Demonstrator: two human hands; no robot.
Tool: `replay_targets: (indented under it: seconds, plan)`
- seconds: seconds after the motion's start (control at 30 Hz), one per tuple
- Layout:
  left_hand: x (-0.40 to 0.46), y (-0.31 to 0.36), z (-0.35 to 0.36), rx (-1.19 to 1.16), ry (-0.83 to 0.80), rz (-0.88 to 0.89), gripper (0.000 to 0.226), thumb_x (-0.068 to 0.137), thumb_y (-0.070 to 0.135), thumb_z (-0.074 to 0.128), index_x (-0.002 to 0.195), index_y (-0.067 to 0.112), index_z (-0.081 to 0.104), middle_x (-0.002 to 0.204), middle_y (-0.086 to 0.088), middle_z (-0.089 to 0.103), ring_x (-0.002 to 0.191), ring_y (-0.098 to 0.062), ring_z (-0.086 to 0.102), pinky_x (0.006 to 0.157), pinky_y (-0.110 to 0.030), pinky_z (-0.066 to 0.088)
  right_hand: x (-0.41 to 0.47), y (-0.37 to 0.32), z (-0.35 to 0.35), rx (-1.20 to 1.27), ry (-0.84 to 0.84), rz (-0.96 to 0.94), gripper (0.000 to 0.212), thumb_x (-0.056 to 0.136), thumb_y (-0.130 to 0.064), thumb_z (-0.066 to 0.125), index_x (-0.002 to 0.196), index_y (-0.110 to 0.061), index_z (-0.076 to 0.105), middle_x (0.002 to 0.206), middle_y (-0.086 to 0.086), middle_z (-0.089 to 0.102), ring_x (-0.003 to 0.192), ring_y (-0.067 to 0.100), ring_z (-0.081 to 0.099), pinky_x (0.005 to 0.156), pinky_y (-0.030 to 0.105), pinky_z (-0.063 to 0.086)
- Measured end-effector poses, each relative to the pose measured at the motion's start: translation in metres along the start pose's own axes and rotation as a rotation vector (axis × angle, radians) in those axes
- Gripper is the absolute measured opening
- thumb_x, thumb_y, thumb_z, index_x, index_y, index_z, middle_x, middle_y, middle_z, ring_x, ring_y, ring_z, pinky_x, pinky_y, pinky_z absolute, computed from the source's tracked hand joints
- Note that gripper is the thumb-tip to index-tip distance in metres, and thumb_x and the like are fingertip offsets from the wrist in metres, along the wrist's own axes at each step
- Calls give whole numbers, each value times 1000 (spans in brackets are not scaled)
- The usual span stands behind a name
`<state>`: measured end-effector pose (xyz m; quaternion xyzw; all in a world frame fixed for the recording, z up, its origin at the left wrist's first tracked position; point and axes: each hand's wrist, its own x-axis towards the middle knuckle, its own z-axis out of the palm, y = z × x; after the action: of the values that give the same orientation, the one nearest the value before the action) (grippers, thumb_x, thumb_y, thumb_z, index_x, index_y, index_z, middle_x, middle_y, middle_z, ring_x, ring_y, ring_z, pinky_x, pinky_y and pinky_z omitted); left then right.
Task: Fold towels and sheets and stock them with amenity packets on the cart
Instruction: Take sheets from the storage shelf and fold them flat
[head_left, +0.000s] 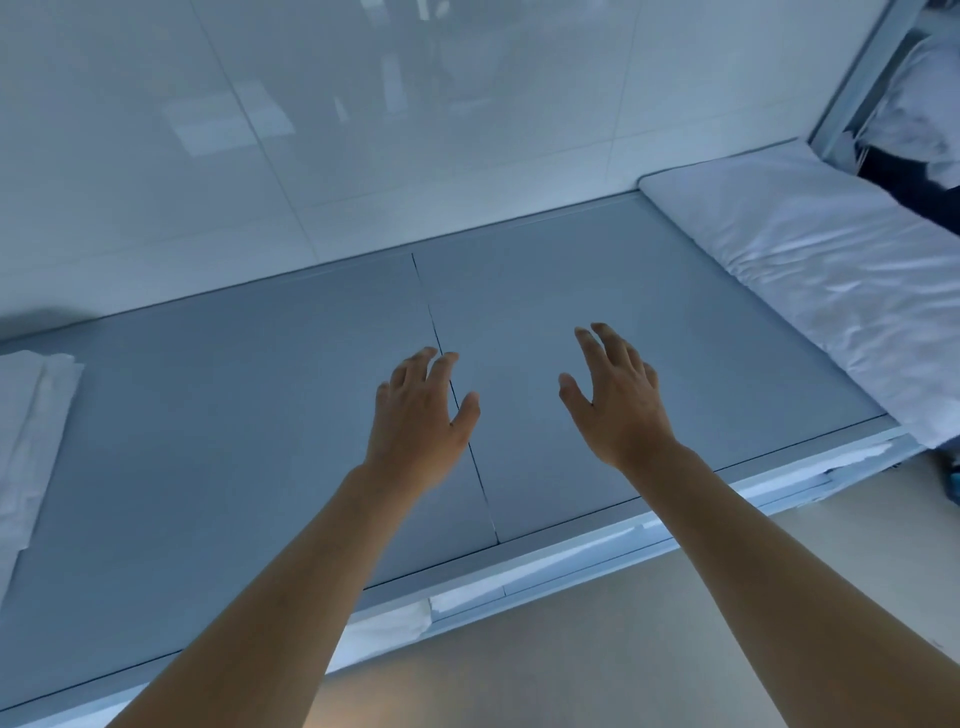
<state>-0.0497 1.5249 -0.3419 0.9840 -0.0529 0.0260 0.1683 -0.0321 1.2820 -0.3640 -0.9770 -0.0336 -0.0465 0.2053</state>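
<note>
A flat grey surface (260, 426) runs along a glossy white tiled wall (363, 130); a seam divides it into two panels. Both hands hover over the middle of the surface near the seam, palms down, fingers spread and relaxed. The left hand (423, 415) and the right hand (618, 400) grasp nothing and touch no linen.

Task items lie well apart from the hands. A folded white sheet or towel (31, 415) rests at the far left end of the surface. A larger, creased white sheet (810, 275) lies at the right end, its near edge overhanging the surface. More white linen (924, 98) shows at the upper right, past a metal frame. No amenity packets are visible, and no cart can be clearly identified.

Probable risks: pulling the overhanging sheet by one corner may drag it to the floor. Folding over existing creases may set them. Spreading it leftward may disturb the folded stack.
</note>
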Motion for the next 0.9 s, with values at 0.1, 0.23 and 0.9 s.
replay_targets:
  seconds: [0.1, 0.23, 0.9]
  plan:
    - [11, 21, 15, 11, -30, 28, 58, 103, 46, 44, 153, 18, 38, 160, -8, 34, 148, -26, 29, 118, -48, 29, 4, 24, -4, 5, 28, 21, 64, 103, -49, 40, 159, -21, 26, 166, 6, 24, 151, 30, 25, 120, 51, 25]
    - [29, 64, 39, 2, -51, 89, 58, 103, 47, 44, 153, 19, 37, 161, -8, 34, 149, -26, 28, 119, -47, 28, 3, 67, -17, 2, 47, 65, 64, 102, -49, 39, 158, -20, 28, 166, 5, 26, 150, 29, 26, 119, 51, 26]
    - [119, 325, 174, -32, -80, 216, 57, 102, 43, 47, 150, 15, 42, 156, -10, 41, 143, -31, 36, 114, -49, 34, 45, 342, -94, -63, 9, 112, 64, 103, -46, 41, 159, -18, 27, 167, 6, 23, 153, 29, 23, 121, 53, 24]
